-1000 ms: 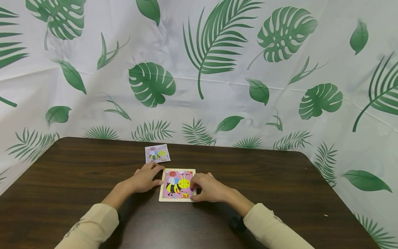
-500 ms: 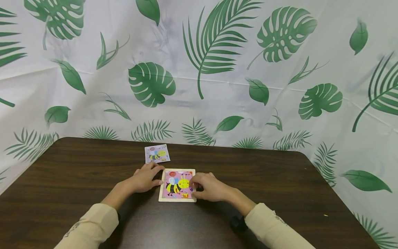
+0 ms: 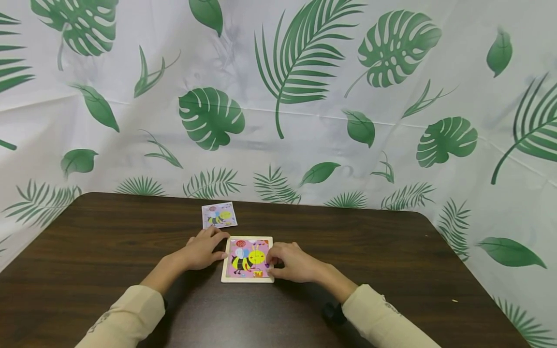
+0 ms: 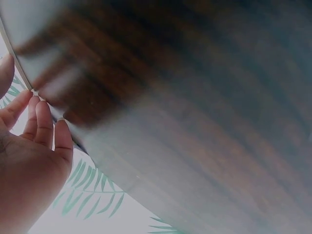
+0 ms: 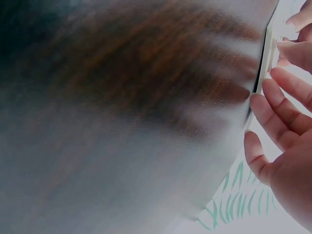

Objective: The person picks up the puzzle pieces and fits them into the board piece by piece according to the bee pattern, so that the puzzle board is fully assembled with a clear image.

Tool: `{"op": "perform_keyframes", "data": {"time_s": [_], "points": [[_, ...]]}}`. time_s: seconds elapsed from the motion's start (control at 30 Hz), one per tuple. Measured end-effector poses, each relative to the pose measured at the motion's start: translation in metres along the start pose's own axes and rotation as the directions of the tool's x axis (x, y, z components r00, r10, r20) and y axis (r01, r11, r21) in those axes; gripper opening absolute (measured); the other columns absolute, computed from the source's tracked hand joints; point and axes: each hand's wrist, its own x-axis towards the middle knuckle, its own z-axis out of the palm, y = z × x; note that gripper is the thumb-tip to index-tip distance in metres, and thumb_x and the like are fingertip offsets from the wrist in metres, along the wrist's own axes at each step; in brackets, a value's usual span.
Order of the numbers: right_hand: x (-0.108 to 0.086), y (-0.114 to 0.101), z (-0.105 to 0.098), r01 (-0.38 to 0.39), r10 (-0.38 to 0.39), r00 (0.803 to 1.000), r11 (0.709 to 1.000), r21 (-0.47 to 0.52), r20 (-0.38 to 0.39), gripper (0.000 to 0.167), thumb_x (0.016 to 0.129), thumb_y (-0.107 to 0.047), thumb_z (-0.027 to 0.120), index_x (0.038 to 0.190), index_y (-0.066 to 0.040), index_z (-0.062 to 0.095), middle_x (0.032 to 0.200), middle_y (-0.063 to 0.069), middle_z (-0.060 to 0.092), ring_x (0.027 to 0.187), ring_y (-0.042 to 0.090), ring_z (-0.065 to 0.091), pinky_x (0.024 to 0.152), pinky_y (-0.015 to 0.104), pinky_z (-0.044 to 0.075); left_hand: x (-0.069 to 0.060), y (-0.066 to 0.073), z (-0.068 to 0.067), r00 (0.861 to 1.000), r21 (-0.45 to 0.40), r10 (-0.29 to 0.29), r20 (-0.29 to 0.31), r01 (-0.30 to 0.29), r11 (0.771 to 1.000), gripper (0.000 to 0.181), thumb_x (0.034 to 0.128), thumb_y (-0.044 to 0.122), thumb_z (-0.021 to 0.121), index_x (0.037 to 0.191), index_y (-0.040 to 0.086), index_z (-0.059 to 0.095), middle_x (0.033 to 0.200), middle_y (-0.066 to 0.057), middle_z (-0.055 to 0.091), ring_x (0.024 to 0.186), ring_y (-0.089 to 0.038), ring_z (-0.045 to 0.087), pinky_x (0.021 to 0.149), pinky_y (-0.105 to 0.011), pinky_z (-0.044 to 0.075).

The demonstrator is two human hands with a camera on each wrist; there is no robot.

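A square jigsaw puzzle (image 3: 245, 263) in a pale wooden frame (image 3: 248, 280) lies flat on the dark table. It pictures a yellow and black bee on pink. At the frame's left side, my left hand (image 3: 200, 250) rests its fingertips and thumb against the edge, fingers lightly bent. My right hand (image 3: 296, 263) is at the right side, index finger and thumb bent in close together over the puzzle's lower right part; these fingers cover some of the picture there. Both wrist views show the left fingers (image 4: 44, 122) and right fingers (image 5: 265, 109) along the frame's thin edge.
A paper card (image 3: 219, 215) with the same bee picture lies just behind the left hand. The brown wood-grain table (image 3: 370, 270) ends at a white leaf-print cloth (image 3: 304, 145). A small pale scrap (image 3: 454, 300) lies at the right.
The right thumb has drawn slightly inward toward the index finger at the puzzle's lower right. My left hand and the frame hold their places; the view shifts very slightly.
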Motion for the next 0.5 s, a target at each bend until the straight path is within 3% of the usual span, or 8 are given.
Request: {"op": "perform_keyframes", "data": {"time_s": [0.5], "points": [[0.0001, -0.0016, 0.0002, -0.011, 0.011, 1.000, 1.000, 0.009, 0.009, 0.014, 0.083, -0.021, 0.067, 0.092, -0.011, 0.062, 0.084, -0.007, 0.052, 0.080, 0.010, 0.047, 0.076, 0.033, 0.031, 0.0001, -0.0010, 0.0012, 1.000, 0.016, 0.001, -0.012, -0.001, 1.000, 0.043, 0.0880, 0.022, 0.061, 0.125, 0.003, 0.049, 0.115, -0.016, 0.045, 0.109, -0.034, 0.041, 0.081, -0.054, 0.034]]}}
